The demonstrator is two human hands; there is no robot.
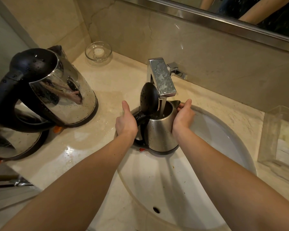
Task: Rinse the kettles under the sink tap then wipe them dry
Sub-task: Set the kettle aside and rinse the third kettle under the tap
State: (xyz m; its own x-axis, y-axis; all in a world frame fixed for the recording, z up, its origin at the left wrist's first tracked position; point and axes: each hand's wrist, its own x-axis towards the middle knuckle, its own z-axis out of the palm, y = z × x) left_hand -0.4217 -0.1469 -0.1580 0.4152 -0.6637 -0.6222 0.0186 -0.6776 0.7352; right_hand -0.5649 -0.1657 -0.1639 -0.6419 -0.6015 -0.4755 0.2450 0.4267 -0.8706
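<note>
Both hands' fingers grasping steel kettle (162, 130), lid open, droplet-speckled, under running tap (162, 80)

— Are you making out any writing, a brand or a number anywhere?

— No, nothing is showing that can be read. The steel kettle (162, 132) under the tap (162, 80) is showing only water drops on its side, no logo or level marks.

— And the bigger kettle (57, 87) on the counter?

— It is giving back only reflections. The small white disc in the glass dish (98, 51) is carrying a faint dark mark, but it is coming out too small and blurred to tell.
</note>
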